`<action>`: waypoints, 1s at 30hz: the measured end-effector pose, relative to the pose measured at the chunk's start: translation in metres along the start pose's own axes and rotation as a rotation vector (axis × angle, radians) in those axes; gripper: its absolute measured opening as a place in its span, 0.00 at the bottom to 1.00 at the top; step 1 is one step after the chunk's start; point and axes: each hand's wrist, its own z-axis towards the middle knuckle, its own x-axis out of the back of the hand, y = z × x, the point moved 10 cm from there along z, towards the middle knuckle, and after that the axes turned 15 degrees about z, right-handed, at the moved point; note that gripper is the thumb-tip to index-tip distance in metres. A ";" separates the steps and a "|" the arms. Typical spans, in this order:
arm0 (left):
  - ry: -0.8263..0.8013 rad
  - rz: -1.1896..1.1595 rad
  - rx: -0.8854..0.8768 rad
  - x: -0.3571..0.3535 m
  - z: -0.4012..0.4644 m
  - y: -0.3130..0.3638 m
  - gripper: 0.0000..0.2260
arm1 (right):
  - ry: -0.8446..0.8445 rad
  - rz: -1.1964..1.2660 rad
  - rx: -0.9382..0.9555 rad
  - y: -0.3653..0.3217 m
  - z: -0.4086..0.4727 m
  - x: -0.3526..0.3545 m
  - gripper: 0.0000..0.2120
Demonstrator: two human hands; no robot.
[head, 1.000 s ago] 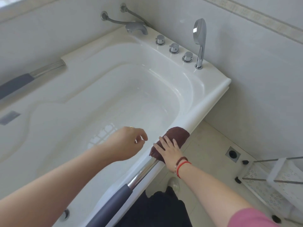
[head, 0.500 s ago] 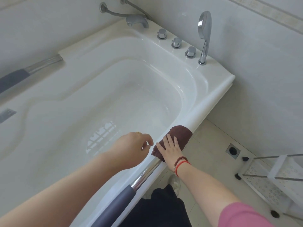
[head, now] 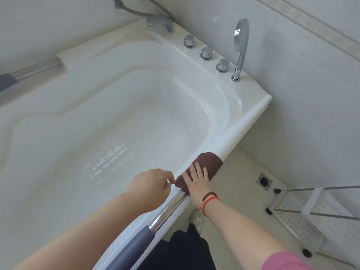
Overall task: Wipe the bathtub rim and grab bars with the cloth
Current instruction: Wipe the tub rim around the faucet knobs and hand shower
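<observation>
brown cloth (head: 209, 162) lies draped over the tub's near rim (head: 243, 131), long axis along it; right hand (head: 196, 181) presses flat on top, left hand (head: 153, 184) pinches its inner corner.

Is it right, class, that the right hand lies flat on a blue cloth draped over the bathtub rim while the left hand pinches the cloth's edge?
Not quite: the cloth is dark brown, not blue, as the head view shows. The rest holds: the right hand lies flat on it over the bathtub rim, and the left hand pinches its edge.
</observation>
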 end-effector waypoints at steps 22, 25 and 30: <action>0.069 -0.077 0.070 0.032 0.059 0.042 0.12 | -0.061 -0.010 0.164 0.038 0.020 0.025 0.40; 0.071 -0.076 0.075 0.037 0.067 0.049 0.13 | -0.061 -0.020 0.094 0.069 0.035 0.045 0.40; 0.072 -0.087 0.081 0.046 0.082 0.062 0.13 | -0.024 -0.003 0.019 0.061 0.032 0.039 0.35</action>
